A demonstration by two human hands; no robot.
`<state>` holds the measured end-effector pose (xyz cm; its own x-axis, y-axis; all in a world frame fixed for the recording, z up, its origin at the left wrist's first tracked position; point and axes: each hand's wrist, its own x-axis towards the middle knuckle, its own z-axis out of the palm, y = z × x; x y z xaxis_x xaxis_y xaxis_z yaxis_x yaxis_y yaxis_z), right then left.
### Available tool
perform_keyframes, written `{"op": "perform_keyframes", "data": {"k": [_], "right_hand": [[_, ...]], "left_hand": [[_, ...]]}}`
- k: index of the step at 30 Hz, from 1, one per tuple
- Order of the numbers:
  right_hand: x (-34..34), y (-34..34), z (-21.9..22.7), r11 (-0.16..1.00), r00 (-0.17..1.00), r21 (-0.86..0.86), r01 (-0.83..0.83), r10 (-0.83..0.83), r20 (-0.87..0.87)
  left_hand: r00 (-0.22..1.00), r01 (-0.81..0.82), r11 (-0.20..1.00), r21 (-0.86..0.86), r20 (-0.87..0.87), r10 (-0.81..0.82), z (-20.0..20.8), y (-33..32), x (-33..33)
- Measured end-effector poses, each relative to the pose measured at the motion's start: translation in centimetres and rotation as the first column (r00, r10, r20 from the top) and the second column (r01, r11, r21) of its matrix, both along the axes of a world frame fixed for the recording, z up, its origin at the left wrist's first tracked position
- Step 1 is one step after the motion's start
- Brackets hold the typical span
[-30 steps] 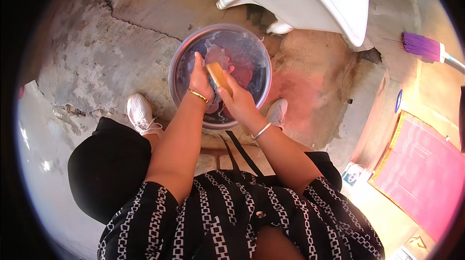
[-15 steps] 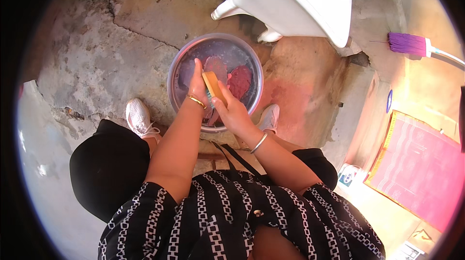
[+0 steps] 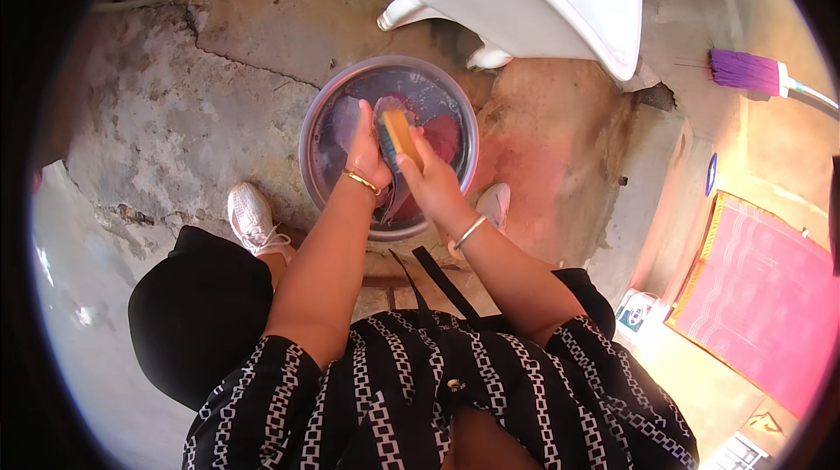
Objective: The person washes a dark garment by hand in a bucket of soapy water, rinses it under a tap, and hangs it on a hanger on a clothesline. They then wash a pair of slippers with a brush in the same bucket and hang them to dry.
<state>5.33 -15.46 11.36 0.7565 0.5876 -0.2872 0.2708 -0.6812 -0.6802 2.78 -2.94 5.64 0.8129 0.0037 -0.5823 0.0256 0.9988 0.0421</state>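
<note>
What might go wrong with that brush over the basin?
The right hand holds the brush with bristles facing the left hand, so a slip might scrape it. The brush could drop into the metal basin beneath. Its water might splash the pale shoes on either side.

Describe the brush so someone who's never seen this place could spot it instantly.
Find the round metal basin near the white shoes. Over it, the right hand holds the brush beside the left hand. Its yellowish, blocky back and bluish bristles set it apart from the reddish item below.
</note>
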Motion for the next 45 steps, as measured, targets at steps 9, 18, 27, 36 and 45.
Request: {"op": "perform_keyframes", "data": {"k": [9, 18, 27, 36, 45], "right_hand": [[5.9, -1.9, -4.1, 0.988, 0.961, -0.141, 0.066, -0.025, 0.275], [-1.5, 0.0, -8.7, 0.969, 0.976, -0.12, 0.215, -0.208, 0.067], [-2.1, 0.4, -11.2, 0.948, 0.955, -0.312, 0.067, -0.152, -0.256], [0.5, 0.5, -14.8, 0.916, 0.888, -0.371, -0.153, -0.038, -0.459], [2.7, 2.1, 13.0, 0.978, 0.853, -0.079, 0.192, -0.207, -0.48]], "left_hand": [[0.971, 0.061, 0.885, 0.462, -0.233, 0.054, -2.9, 3.0, 0.3], [0.593, 0.718, 0.325, 0.616, -0.785, 0.178, -6.0, 2.5, -4.1], [0.577, 0.807, 0.119, 0.579, -0.815, 0.05, -10.4, 3.0, -3.1], [0.502, 0.864, -0.064, 0.5, -0.864, 0.029, -13.9, 3.4, -1.9], [0.822, 0.174, 0.98, 0.094, -0.561, -0.093, 8.5, 1.4, -4.1]]}}
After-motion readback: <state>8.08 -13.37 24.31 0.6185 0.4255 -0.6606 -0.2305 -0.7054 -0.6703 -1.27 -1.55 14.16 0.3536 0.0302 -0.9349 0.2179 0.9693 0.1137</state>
